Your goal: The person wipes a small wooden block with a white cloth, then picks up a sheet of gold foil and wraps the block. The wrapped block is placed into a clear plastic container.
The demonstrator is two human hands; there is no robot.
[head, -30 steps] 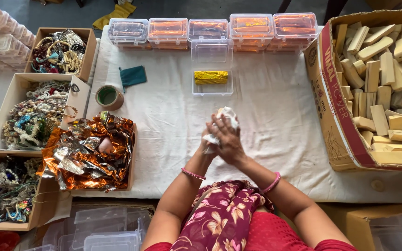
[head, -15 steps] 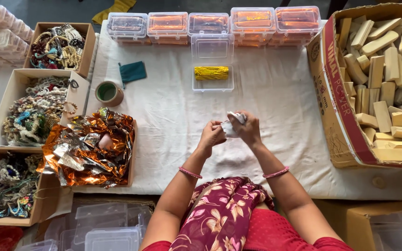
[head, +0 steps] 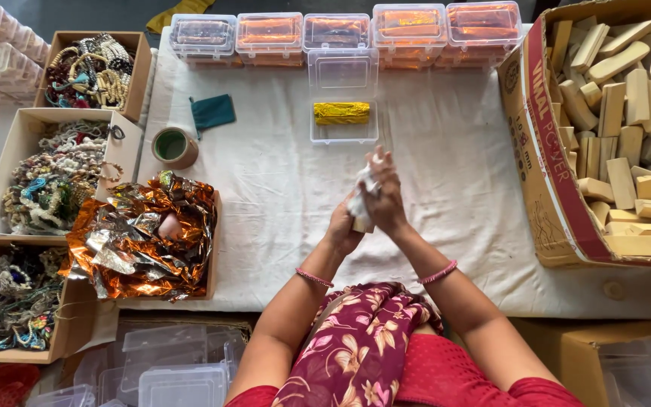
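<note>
Both hands, left [head: 343,226] and right [head: 386,200], clasp white wrapped block [head: 362,197] above white cloth [head: 446,151].

A white cloth [head: 265,196] covered the table. Along its far edge stood a row of lidded clear boxes [head: 340,32] with orange contents — just nearer, an open clear box [head: 343,98] held a gold-wrapped bar [head: 341,113]. At right sat a carton of pale wooden blocks [head: 627,113]; at left, crumpled orange foil [head: 145,237], a tape roll [head: 173,146], a green pouch [head: 212,111] and cartons of beaded jewellery [head: 54,181].

Both forearms reach forward over the bench's near edge; left hand [head: 342,226] and right hand [head: 386,200] are pressed together, fingers curled.
</note>
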